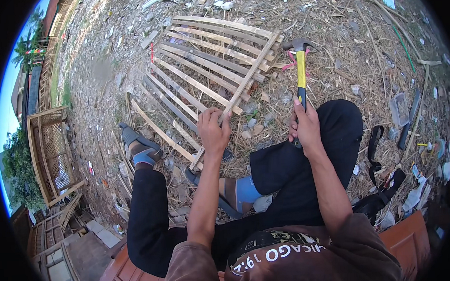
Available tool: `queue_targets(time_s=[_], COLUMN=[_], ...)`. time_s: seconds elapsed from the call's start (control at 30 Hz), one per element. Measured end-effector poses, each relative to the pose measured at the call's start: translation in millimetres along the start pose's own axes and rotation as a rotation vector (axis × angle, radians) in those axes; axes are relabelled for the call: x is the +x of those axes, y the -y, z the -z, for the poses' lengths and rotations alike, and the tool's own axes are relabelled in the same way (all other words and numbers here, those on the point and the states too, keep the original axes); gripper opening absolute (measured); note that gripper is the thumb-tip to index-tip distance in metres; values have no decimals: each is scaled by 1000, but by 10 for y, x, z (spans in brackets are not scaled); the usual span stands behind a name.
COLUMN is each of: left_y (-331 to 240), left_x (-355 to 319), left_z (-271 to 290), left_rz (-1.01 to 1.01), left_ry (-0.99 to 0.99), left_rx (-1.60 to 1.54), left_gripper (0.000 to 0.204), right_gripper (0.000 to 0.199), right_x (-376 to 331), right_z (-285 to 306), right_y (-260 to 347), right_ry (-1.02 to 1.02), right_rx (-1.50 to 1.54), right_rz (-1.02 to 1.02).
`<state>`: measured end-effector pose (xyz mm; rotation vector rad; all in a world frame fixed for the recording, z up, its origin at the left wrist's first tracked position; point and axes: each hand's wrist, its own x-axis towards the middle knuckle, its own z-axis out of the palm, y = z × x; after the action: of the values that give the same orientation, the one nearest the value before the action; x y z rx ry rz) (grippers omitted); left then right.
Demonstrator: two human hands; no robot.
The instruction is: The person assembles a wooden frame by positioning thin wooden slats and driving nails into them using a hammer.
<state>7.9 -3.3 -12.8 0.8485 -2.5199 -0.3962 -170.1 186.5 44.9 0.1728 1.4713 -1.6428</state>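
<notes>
A fan-like panel of thin wooden slats (pixel 202 63) lies on the ground ahead of me. A diagonal crossbar (pixel 256 65) joins the slats at their near right ends. My left hand (pixel 214 131) is closed on this crossbar, thumb on its right side and fingers on its left; whether a nail sits between the fingertips is too small to tell. In my right hand (pixel 305 125), a claw hammer (pixel 302 68) stands upright by its yellow and black handle, head up, to the right of the panel and apart from it.
Dry straw, wood chips and litter cover the ground. A clear plastic box (pixel 399 109) lies at the right, near a black strap (pixel 376 147). Under me is a reddish-brown panelled board (pixel 407 240). A wooden lattice frame (pixel 52 151) stands at the far left.
</notes>
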Motion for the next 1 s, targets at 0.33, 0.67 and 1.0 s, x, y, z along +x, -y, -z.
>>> queue_targets(time_s=[0.33,0.67,1.0], left_y=[-31,80,105], left_x=[378,645,589], left_z=[-17,-364,-350], left_rz=[-66,0,-14], left_ry=[24,156,85], left_rx=[63,213,127], left_gripper=[32,34,36], right_gripper=[31,30,31], right_x=[2,23,37], right_z=[-38,-48,-62], right_y=[11,21,17], right_ry=[-5,-9,-14], right_rx=[-16,-64,-90], right_rz=[-40,-21,-41])
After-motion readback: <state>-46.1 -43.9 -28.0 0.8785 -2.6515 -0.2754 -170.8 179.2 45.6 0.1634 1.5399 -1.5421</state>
